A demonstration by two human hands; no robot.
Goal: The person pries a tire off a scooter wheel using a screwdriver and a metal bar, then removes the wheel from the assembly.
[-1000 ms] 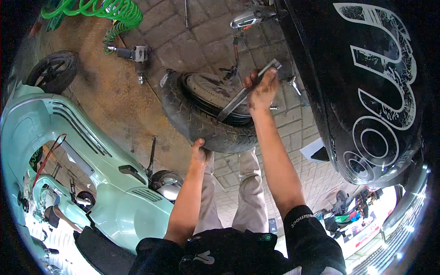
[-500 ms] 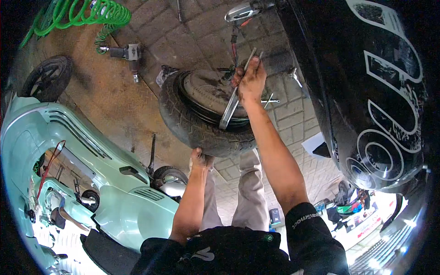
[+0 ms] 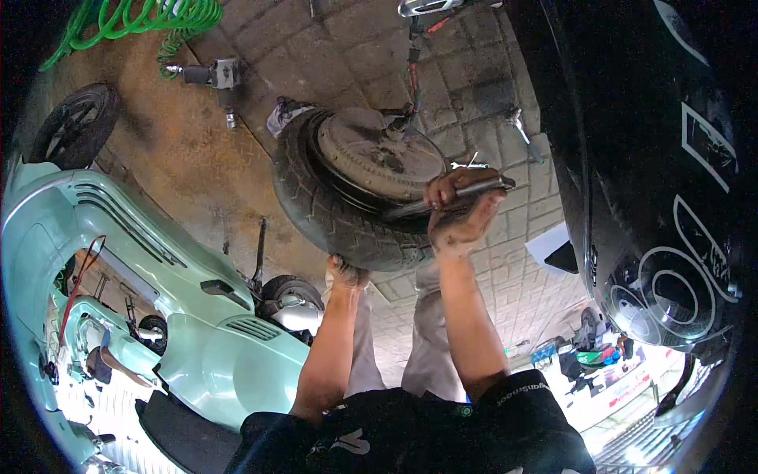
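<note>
A wheel lies tilted in front of my legs, its worn black tire (image 3: 304,193) around a dusty metal hub (image 3: 383,150). My left hand (image 3: 347,272) grips the tire's near edge, thumb on the outside and the other fingers hidden under it. Wrapped around a steel tire lever (image 3: 482,186), my right hand (image 3: 458,221) is at the right side of the wheel. The lever lies low and nearly level. Its far-left end sits at the gap between tire and rim; how deep it goes in is hidden.
At left lies a mint-green scooter (image 3: 189,332), with another wheel (image 3: 75,126) beyond. An impact wrench (image 3: 227,73) on a green coiled hose (image 3: 142,28) rests on the floor. Wrenches (image 3: 519,126) lie right of the wheel, near a large black vehicle body (image 3: 624,158).
My right hand has swung down and toward me, bringing the lever from steeply upright to nearly level, pointing right. The left hand keeps its hold on the tire.
</note>
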